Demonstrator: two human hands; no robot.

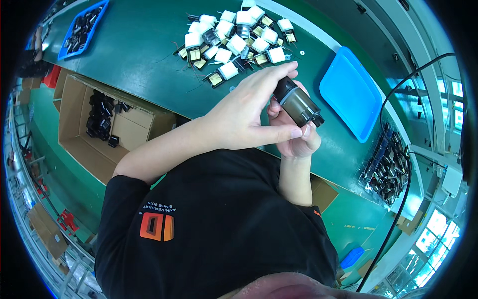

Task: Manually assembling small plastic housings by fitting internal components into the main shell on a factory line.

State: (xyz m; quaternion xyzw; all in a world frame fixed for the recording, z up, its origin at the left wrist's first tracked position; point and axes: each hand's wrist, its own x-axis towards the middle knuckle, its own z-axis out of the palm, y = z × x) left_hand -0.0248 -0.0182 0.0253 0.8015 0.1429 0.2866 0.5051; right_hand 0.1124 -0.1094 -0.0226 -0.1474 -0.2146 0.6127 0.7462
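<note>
In front of my chest is a dark, see-through cylindrical housing (298, 105) with a black end piece and a small black nozzle-like part. My right hand (295, 143) holds it from below and behind, its fingers curled round the body and its thumb by the nozzle end. From the left, my left hand (251, 102) wraps the black end in a wide grip, with long fingers along the far side and the thumb near the lower edge. Part of the black end is hidden by this hand. Beyond lies a pile of small white-capped units (236, 45) with thin wires.
The green table (144, 55) bears a blue tray (351, 94) at right and another blue tray (64, 50) of dark parts at far left. Dark pieces (388, 167) lie on clear plastic at right. A cardboard box (89, 149) with black parts stands at left. A black cable (383, 244) hangs at right.
</note>
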